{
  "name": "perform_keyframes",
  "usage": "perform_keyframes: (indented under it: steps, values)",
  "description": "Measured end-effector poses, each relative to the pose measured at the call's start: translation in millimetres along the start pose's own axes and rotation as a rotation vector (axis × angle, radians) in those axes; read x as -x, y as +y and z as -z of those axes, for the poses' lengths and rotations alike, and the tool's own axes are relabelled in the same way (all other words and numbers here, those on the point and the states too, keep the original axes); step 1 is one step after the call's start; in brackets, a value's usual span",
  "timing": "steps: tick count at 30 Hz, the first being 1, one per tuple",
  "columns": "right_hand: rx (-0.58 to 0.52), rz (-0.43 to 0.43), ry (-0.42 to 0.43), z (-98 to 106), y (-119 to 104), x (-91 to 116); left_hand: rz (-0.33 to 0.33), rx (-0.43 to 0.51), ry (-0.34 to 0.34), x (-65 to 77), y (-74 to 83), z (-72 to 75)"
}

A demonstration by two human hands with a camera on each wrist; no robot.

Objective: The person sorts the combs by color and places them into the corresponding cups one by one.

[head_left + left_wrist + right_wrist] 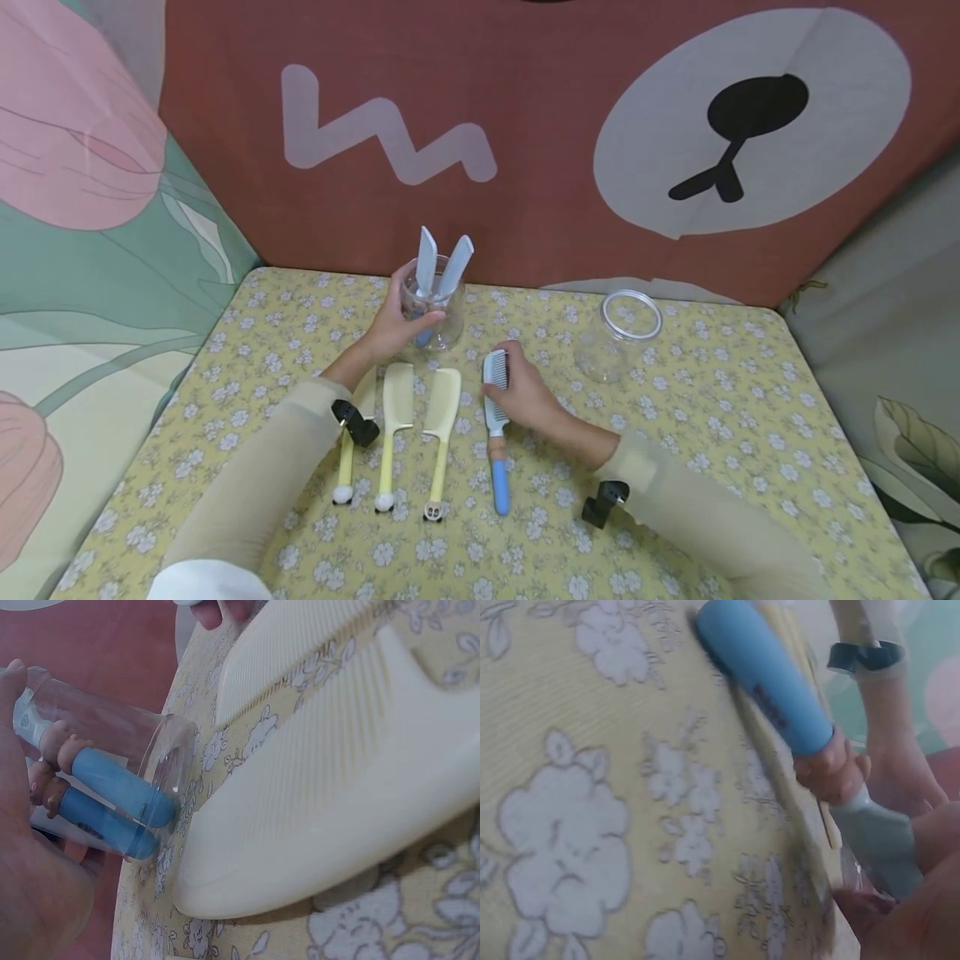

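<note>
At the back of the table my left hand (401, 323) grips a clear plastic jar (450, 335), its thumb across the near side. Two light-blue combs (426, 262) stand in the jar, heads up. Their blue handles (124, 787), each with a small brown figure, reach down toward the jar's bottom in the left wrist view. My right hand (527, 390) pinches another comb by its light-blue toothed head, thumb across it. This comb's blue handle (769, 679) points toward the table's front, close over the cloth.
Left of the right hand lie three pale-yellow combs (397, 400) with panda-like handle ends, one partly behind the left wrist. A second clear jar (600, 358) with an open rim stands at the back right. Behind the flowered tablecloth (712, 500) hangs a brown printed curtain (540, 167).
</note>
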State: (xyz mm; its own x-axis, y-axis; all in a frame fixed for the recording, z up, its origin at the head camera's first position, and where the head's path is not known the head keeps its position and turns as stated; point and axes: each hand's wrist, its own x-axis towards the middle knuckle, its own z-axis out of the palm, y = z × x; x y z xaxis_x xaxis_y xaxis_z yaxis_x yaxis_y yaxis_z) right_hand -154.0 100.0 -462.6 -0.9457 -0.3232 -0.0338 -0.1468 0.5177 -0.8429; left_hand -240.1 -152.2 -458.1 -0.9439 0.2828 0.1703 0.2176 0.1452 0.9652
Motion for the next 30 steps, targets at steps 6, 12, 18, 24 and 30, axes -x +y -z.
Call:
perform_keyframes:
  steps: [6, 12, 18, 24, 30]
  values:
    - [-0.299, -0.142, -0.03, 8.8, -2.7, -3.6, -0.006, -0.009, 0.001, 1.4, -1.8, 0.9]
    - [-0.437, -0.216, -0.065, 19.4, -6.0, -6.2, -0.013, -0.002, -0.005, 0.7, -3.1, 0.8]
    - [-0.518, -0.195, -0.116, 30.4, -8.9, -7.5, -0.016, 0.0, 0.001, -0.5, -3.2, 0.0]
    - [-0.522, -0.174, -0.089, 46.7, -20.5, -10.0, -0.02, -0.004, 0.001, -0.9, -3.4, -0.8]
    - [-0.57, -0.088, -0.036, 70.7, -42.0, -14.7, -0.026, -0.002, -0.002, -0.1, -2.9, 0.0]
